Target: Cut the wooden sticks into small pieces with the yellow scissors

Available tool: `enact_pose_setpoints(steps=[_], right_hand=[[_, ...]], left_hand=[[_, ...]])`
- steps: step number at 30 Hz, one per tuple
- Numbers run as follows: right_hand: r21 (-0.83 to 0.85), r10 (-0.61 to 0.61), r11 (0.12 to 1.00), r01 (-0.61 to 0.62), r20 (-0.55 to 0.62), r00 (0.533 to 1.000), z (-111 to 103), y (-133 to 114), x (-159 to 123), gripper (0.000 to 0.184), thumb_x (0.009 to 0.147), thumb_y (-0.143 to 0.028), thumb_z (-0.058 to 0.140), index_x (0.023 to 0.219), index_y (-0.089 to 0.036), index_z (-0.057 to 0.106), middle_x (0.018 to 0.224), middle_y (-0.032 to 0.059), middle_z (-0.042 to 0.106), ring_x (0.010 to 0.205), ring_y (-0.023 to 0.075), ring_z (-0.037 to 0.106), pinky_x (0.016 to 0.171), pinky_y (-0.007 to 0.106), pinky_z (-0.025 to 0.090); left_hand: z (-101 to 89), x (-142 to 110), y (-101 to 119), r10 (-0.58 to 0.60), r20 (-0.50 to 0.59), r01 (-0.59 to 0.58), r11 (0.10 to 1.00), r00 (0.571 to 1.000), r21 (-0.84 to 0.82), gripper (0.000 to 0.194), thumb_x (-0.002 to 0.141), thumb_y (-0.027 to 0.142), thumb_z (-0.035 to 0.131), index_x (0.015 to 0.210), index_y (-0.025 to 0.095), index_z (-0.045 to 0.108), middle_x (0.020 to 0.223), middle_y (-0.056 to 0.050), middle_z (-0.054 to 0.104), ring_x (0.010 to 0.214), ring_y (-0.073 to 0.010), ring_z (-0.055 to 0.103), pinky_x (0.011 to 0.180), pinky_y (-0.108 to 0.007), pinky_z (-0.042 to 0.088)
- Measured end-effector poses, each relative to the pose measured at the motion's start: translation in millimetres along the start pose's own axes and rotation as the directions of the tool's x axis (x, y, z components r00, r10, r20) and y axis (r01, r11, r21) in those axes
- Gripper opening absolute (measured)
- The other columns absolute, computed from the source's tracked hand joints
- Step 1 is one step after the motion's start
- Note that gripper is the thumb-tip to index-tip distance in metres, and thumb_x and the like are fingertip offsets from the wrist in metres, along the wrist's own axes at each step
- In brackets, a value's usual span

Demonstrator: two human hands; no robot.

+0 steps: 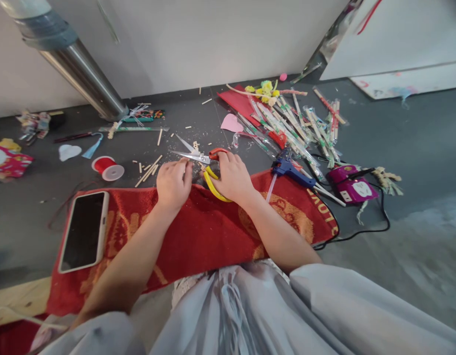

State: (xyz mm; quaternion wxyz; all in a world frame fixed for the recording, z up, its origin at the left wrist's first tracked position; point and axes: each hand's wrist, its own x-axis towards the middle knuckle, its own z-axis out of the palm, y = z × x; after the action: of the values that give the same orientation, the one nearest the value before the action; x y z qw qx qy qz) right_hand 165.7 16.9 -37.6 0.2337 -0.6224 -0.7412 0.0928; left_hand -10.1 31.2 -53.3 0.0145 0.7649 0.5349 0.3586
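Note:
My right hand (233, 178) is wrapped round the handles of a pair of scissors (215, 187), one handle orange and one yellow. Their metal blades stand apart and point left, over the dark tabletop. Close to the lower blade, my left hand (173, 183) is closed with fingertips pressed together; anything between them is too small or hidden to make out. Short pieces of cut wooden sticks (150, 171) lie left of that hand, with crumbs scattered around the blades. Under both wrists spreads a red towel (209, 236) with tan patterns.
A phone (83, 230) rests on the towel's left end. Beyond it stands a spool of red ribbon (106, 167). To the right are a blue glue gun (292, 171), a purple power box (352, 185) with a black cord, and many wrapped chopsticks (287, 125). A metal leg (85, 79) rises back left.

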Motion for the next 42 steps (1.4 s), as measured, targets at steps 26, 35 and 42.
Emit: enact_pose_setpoints(steps=[26, 35, 42], right_hand=[[-0.009, -0.07, 0.998, 0.07, -0.008, 0.998, 0, -2, -3, 0.074, 0.086, -0.075, 0.037, 0.115, -0.009, 0.053, 0.113, 0.0222, 0.06, 0.104, 0.0352, 0.055, 0.092, 0.048, 0.044], [0.014, -0.048, 0.999, 0.047, 0.072, 0.996, -7, -1, -2, 0.079, 0.084, -0.075, 0.04, 0.119, -0.006, 0.054, 0.116, 0.0228, 0.06, 0.107, 0.0359, 0.056, 0.094, 0.047, 0.044], [0.092, -0.08, 0.993, 0.073, 0.073, 0.994, -9, 0, -4, 0.077, 0.085, -0.074, 0.042, 0.122, -0.008, 0.054, 0.116, 0.0204, 0.062, 0.106, 0.0323, 0.058, 0.098, 0.045, 0.043]], left_hand=[[-2.0, -2, 14, -0.129, 0.028, 0.132, 0.983, 0.991, -0.13, 0.023, 0.092, 0.029, 0.044, 0.081, 0.019, 0.062, 0.074, -0.003, 0.067, 0.069, -0.0166, 0.063, 0.067, -0.028, 0.046], [-4.3, 1, 2, 0.009, 0.11, -0.012, 1.0, 0.994, 0.022, 0.025, 0.09, 0.02, 0.037, 0.09, 0.02, 0.063, 0.078, -0.006, 0.068, 0.074, -0.0207, 0.065, 0.067, -0.03, 0.046], [-1.2, 0, -4, 0.028, 0.148, -0.041, 0.995, 0.989, 0.091, 0.026, 0.086, 0.019, 0.039, 0.099, 0.018, 0.062, 0.08, -0.006, 0.07, 0.074, -0.0197, 0.066, 0.067, -0.028, 0.049]])
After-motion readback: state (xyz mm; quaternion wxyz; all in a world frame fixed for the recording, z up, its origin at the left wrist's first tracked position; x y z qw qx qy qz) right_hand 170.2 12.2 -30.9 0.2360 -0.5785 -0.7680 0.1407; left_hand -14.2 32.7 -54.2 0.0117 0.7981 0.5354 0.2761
